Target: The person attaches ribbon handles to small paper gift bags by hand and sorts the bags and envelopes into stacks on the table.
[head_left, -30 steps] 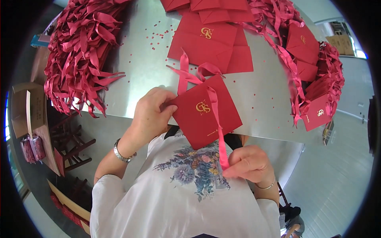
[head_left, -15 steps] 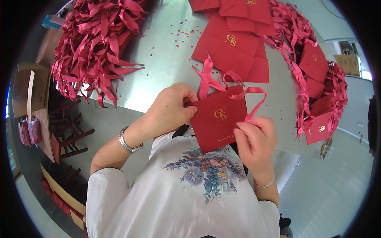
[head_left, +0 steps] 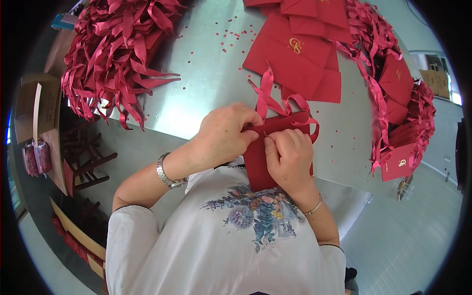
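Red bag (head_left: 258,169): flat, matt paper, held at the near edge of the smooth table (head_left: 196,103).
Left hand (head_left: 223,129): thumb and forefinger pinch the bag's upper left corner.
Right hand (head_left: 291,155): fingers bent together over the bag; what they pinch, I cannot tell.
Satin ribbon (head_left: 314,129): glossy loop beside this hand.

Red bag (head_left: 255,169) partly hidden by hands (head_left: 291,160), left ribbon pile (head_left: 115,59) cropped

Two hands (head_left: 226,129) (head_left: 291,156) are touching one red bag (head_left: 256,166), while one watch (head_left: 161,169) and one bracelet (head_left: 316,205) are showing and two wrapped packets (head_left: 29,160) (head_left: 43,158) are sitting at left.
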`<act>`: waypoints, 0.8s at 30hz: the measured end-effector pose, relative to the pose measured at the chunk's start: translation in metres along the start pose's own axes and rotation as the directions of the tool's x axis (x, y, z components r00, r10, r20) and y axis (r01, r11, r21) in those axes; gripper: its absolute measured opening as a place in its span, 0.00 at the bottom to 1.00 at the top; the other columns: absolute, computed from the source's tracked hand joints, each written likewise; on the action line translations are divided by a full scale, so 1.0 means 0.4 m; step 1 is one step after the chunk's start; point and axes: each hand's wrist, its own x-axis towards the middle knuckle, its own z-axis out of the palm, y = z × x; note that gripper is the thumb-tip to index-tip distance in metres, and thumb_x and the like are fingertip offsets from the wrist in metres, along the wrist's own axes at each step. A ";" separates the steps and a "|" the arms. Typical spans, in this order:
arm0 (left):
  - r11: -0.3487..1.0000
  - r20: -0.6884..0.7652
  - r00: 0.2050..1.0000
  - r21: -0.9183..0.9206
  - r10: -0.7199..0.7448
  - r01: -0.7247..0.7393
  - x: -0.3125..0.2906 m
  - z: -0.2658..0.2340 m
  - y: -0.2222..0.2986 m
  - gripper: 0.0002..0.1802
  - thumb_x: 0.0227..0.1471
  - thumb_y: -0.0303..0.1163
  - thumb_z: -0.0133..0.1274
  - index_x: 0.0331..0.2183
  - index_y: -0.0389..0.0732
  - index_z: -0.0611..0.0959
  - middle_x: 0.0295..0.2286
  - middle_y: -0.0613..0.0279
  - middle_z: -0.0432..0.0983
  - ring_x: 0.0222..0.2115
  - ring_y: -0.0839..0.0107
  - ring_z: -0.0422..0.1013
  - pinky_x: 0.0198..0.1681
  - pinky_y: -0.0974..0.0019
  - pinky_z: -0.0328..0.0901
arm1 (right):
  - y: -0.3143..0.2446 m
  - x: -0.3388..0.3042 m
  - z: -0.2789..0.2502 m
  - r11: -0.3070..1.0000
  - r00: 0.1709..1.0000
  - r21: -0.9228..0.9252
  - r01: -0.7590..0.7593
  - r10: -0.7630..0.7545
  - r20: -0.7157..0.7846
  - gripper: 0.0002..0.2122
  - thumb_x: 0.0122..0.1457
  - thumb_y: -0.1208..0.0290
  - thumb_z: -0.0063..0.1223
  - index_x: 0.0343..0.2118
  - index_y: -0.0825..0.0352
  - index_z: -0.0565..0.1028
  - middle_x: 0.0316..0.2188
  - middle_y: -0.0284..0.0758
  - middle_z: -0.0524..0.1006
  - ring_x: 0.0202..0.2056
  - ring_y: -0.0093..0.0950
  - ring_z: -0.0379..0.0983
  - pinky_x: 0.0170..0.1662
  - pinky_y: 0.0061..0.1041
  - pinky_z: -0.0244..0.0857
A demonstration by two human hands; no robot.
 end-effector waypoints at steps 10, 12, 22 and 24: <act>0.994 -0.022 0.998 0.098 0.059 -0.057 -0.010 0.011 -0.008 0.06 0.45 0.23 0.54 0.30 0.36 0.81 0.31 0.53 0.74 0.36 0.53 0.72 0.39 0.55 0.67 | 0.013 0.019 -0.006 0.991 0.994 0.098 0.088 -0.094 0.057 0.07 0.47 0.73 0.58 0.18 0.64 0.71 0.17 0.33 0.68 0.23 0.34 0.67 0.29 0.33 0.60; 0.994 -0.042 0.996 0.088 0.076 -0.072 -0.010 0.014 -0.011 0.06 0.45 0.23 0.54 0.30 0.36 0.81 0.31 0.53 0.74 0.36 0.53 0.72 0.39 0.55 0.67 | 0.003 0.018 -0.004 0.997 0.999 0.080 0.009 -0.012 0.035 0.06 0.47 0.73 0.58 0.18 0.64 0.72 0.17 0.33 0.70 0.22 0.35 0.68 0.30 0.33 0.63; 0.974 -0.138 0.964 0.055 0.227 -0.221 -0.025 0.034 -0.025 0.05 0.43 0.19 0.54 0.27 0.36 0.80 0.29 0.54 0.73 0.35 0.53 0.70 0.38 0.56 0.66 | -0.035 0.063 -0.036 0.933 0.896 0.094 -0.347 0.301 0.326 0.08 0.48 0.71 0.56 0.16 0.65 0.73 0.16 0.37 0.73 0.21 0.38 0.71 0.31 0.39 0.67; 0.940 -0.190 0.921 0.078 0.340 -0.331 -0.021 0.041 -0.032 0.07 0.41 0.16 0.57 0.28 0.33 0.78 0.28 0.53 0.72 0.31 0.54 0.71 0.33 0.60 0.67 | -0.029 0.061 -0.030 0.986 0.949 0.001 -0.165 0.159 0.273 0.08 0.48 0.71 0.56 0.16 0.64 0.72 0.16 0.37 0.73 0.22 0.37 0.71 0.30 0.37 0.65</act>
